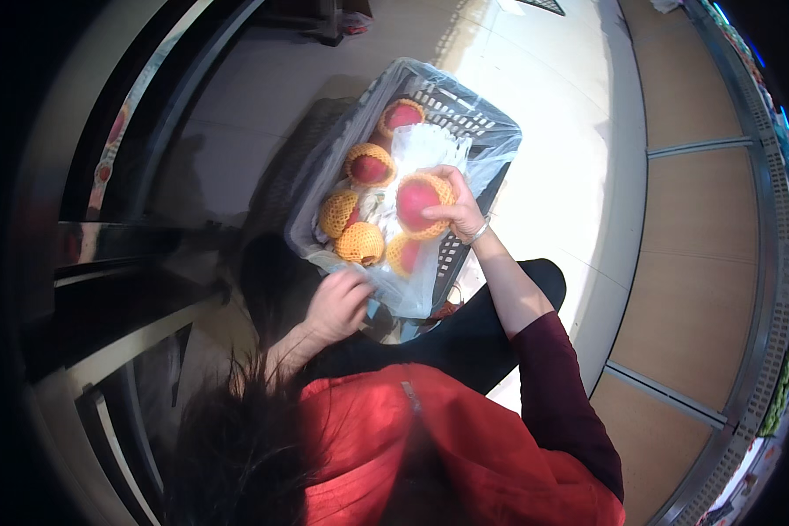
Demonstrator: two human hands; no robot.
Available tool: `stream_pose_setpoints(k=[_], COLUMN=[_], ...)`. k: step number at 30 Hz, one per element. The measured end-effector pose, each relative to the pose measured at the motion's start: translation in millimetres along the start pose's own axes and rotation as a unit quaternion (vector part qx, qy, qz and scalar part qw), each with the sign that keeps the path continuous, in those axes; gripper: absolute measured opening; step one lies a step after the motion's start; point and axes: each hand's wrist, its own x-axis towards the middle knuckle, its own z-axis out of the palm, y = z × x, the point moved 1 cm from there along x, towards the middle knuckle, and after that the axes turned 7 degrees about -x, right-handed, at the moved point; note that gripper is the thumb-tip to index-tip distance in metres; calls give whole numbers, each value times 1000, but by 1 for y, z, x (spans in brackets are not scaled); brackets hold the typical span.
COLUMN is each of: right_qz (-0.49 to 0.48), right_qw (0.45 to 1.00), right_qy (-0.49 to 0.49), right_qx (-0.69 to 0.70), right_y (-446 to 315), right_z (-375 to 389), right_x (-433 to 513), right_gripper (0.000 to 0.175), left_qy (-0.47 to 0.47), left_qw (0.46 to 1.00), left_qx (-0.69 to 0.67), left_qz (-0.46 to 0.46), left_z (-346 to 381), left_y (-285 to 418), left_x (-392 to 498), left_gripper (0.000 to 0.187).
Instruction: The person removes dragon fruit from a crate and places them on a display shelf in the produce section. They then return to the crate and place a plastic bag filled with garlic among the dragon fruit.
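My right hand (459, 209) grips a round red fruit (415, 200) in a yellow foam net sleeve, thumb across its front. It is held over a dark plastic crate (452, 260) lined with a clear plastic bag (413, 299). My left hand (340, 304) is at the crate's near rim, beside the bag's edge. Its fingers are curled and blurred, and I cannot tell whether they pinch the bag. Inside the crate, several more netted fruits, such as one at the far end (404, 116), line the left side and near end. White wrapping material (430, 146) lies among them.
The crate stands between my knees, above a pale tiled floor (565, 204). Along the right runs a display unit with brown panels (697, 204) and a metal edge. A light-coloured frame (135, 348) stands close on my left. Another dark object (329, 26) is on the floor ahead.
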Motion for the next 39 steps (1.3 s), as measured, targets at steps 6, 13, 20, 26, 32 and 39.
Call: stream_pose_setpoints(k=[6, 13, 20, 26, 32, 39], right_qz=[48, 172, 187, 21, 7, 62], right_qw=[994, 824, 773, 748, 808, 755], right_qy=[38, -103, -110, -254, -285, -50], right_qx=[-96, -531, -596, -613, -516, -651], right_y=[54, 124, 85, 59, 82, 108], right_z=[-8, -7, 17, 69, 82, 65], right_x=[47, 63, 61, 33, 41, 127], right_gripper=[66, 76, 63, 57, 50, 66], left_qy=[18, -79, -111, -127, -155, -186], left_qw=[926, 834, 811, 798, 779, 742], left_qx=[191, 293, 351, 397, 440, 512], left_qz=[-324, -461, -455, -436, -418, -391], left_z=[-50, -11, -1, 0, 2, -10], left_y=[67, 102, 100, 98, 98, 108], left_x=[-159, -217, -198, -185, -163, -162], left_gripper=[33, 30, 28, 27, 28, 29])
